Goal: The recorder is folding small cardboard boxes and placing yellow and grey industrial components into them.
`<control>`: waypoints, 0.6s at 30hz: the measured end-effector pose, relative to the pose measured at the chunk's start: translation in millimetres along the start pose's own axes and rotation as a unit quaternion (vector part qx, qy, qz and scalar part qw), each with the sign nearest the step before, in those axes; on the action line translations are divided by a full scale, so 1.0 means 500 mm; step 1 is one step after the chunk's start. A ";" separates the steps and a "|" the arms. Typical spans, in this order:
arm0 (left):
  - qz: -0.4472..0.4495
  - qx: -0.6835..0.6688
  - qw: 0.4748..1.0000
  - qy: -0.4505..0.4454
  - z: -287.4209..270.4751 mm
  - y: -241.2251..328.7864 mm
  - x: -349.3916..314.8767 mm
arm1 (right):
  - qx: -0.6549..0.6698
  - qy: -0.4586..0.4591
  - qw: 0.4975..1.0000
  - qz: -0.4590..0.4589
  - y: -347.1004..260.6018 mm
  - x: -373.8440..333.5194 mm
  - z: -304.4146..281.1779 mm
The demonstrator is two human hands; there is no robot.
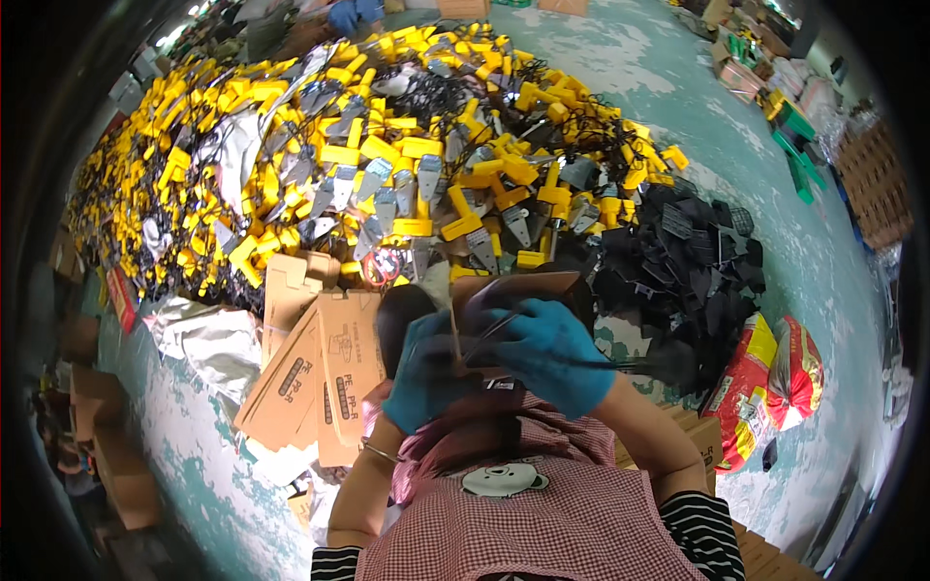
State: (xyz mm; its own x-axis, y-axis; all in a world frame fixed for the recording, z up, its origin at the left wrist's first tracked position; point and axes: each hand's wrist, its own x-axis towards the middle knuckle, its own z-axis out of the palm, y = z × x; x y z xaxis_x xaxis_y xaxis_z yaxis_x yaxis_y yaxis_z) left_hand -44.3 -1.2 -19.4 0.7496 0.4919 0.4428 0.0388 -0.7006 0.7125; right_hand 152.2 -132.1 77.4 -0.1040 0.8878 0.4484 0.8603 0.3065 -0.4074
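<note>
In front of my lap an open brown cardboard box (547, 283) stands between my hands, one flap raised on its far side. My left hand (426, 373), in a blue glove, is closed on the box's left side, its fingers partly hidden. My right hand (560, 356), gloved alike, is bent over the opening with its fingers curled around a black cord (620, 366). The cord's loose end trails to the right, smeared by motion. Dark content shows inside the box, too blurred to name.
A large heap of yellow-handled tools with grey plates and black cords (387, 165) spreads ahead. Black plastic parts (678, 261) are piled at right, near a red-and-yellow bag (751, 387). Flattened cartons (325, 373) and a white sack (208, 344) lie at left.
</note>
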 end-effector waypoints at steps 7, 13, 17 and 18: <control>0.142 0.030 0.989 0.012 -0.077 0.132 0.094 | -0.113 -0.056 0.992 0.009 -0.003 0.029 0.060; 0.192 0.170 0.966 -0.033 -0.062 0.113 0.166 | 0.577 0.145 0.719 0.359 0.013 -0.029 -0.016; 0.156 0.340 0.902 -0.218 -0.044 0.120 0.226 | 0.769 0.272 0.547 0.191 0.052 -0.107 0.008; 0.148 0.390 0.858 -0.300 -0.032 0.119 0.228 | 0.700 0.326 0.587 0.243 0.040 -0.100 0.018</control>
State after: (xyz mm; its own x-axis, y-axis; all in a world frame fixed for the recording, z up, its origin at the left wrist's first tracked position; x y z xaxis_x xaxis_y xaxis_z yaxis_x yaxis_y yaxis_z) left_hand 32.9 21.3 81.9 0.9990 0.0428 0.0150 0.0437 -0.9967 -0.0677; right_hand 170.2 -167.2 39.7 0.5893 0.8073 0.0318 -0.5913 0.4579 -0.6638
